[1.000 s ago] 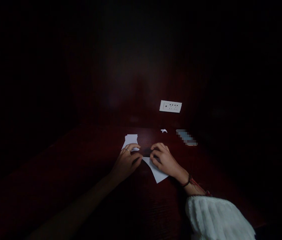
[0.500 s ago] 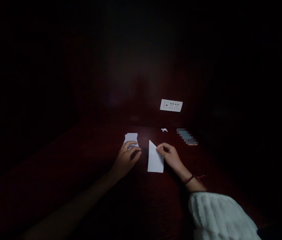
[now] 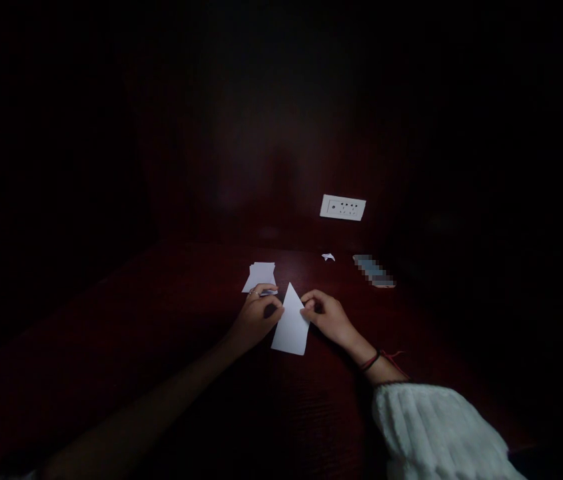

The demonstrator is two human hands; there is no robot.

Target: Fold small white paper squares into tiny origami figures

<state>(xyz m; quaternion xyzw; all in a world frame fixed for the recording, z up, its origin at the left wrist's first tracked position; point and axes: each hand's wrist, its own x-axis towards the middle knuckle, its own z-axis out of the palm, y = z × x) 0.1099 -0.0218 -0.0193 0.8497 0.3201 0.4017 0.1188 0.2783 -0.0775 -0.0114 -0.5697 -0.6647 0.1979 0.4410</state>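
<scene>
A white folded paper (image 3: 292, 325) with a pointed top lies on the dark red table (image 3: 171, 347), between my two hands. My left hand (image 3: 255, 317) rests at its left edge, fingers curled and touching the paper. On the other side, my right hand (image 3: 325, 315) pinches the paper's right edge; a red and black cord circles that wrist. Just beyond my left hand lies a small stack of white paper sheets (image 3: 260, 275).
A white wall socket (image 3: 342, 207) is on the dark panel behind the table. A tiny white paper scrap (image 3: 328, 257) and a phone (image 3: 374, 271) lie at the back right. The room is very dark around the table.
The paper was pressed flat under both hands, then my right hand lifted and turned it. It now lies point-up further left, and my left hand has come back onto its edge.
</scene>
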